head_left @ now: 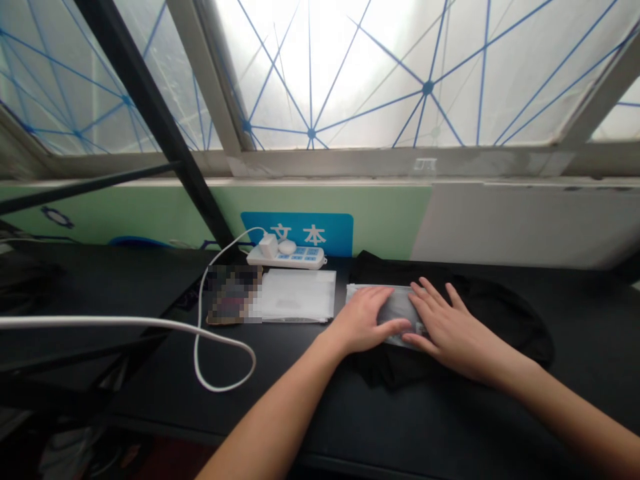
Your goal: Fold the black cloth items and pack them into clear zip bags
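Note:
A clear zip bag (pixel 397 303) lies flat across a dark, rumpled cloth (pixel 505 320) on the black table. My left hand (pixel 367 320) rests on the bag's left part with its fingers stretched out. On the right part, my right hand (pixel 443 323) lies palm down, its fingers spread. Between the two hands the bag's see-through middle shows; what is inside cannot be made out. Left of my left hand sits a second, whitish zip bag (pixel 299 295), touched by neither hand.
A white power strip (pixel 287 256) with a plugged-in charger (pixel 269 245) stands against the wall. Its white cable (pixel 200 333) loops over the black table (pixel 280 373) at the left. A blurred-out item (pixel 233 297) lies beside the whitish bag. A black metal frame (pixel 165 133) rises at the left.

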A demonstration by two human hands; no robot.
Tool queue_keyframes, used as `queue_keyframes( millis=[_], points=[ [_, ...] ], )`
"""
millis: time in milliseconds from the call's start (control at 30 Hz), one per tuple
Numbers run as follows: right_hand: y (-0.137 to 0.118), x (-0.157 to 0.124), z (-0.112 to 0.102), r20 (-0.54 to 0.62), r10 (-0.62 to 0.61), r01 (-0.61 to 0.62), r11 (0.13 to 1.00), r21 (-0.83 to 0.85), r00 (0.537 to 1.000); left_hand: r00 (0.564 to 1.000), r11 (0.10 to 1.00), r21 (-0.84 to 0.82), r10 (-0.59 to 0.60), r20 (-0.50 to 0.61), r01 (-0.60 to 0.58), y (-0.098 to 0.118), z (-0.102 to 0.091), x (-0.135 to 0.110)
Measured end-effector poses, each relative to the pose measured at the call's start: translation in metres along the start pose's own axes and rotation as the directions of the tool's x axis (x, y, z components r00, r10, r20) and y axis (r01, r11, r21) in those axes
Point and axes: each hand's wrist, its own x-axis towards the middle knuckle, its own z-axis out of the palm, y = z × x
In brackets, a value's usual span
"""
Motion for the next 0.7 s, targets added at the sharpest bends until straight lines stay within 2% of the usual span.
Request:
queue_keyframes(
  millis=[100,167,233,267,367,433,500,600,700],
  points=[
    [-0.010,0.020,-0.014,0.047,-0.056,0.052,0.995,0.085,0.997,0.981,0.997,-0.032,-0.077,-0.176,0.073,-0.015,-0.021,0.001],
    [-0.020,0.031,-0.013,0.095,-0.071,0.060,0.991,0.119,0.993,0.962,0.980,0.075,-0.164,-0.218,0.184,-0.026,-0.036,-0.002],
    [-0.028,0.035,-0.005,0.134,-0.052,0.036,0.992,0.124,0.990,0.940,0.907,0.250,-0.310,-0.145,0.338,-0.036,-0.049,-0.008],
    [-0.031,0.035,0.001,0.134,-0.035,0.019,0.993,0.120,0.990,0.914,0.854,0.329,-0.394,-0.095,0.402,-0.040,-0.054,-0.012],
    [-0.035,0.031,0.017,0.048,-0.008,0.002,0.993,0.118,0.999,0.836,0.741,0.476,-0.548,0.018,0.474,-0.047,-0.062,-0.027],
    [-0.034,0.030,0.022,-0.006,-0.025,0.025,0.991,0.131,1.000,0.838,0.735,0.500,-0.545,0.034,0.458,-0.046,-0.063,-0.035],
    [-0.032,0.030,0.023,-0.031,-0.051,0.055,0.986,0.156,0.998,0.871,0.770,0.470,-0.491,0.003,0.432,-0.040,-0.061,-0.040],
    [-0.022,0.028,0.021,-0.064,-0.094,0.106,0.972,0.211,0.993,0.937,0.892,0.286,-0.338,-0.088,0.349,-0.024,-0.053,-0.041],
    [-0.003,0.015,0.023,-0.103,-0.118,0.141,0.957,0.253,0.988,0.960,0.956,0.150,-0.229,-0.161,0.254,-0.006,-0.042,-0.043]
  ],
)
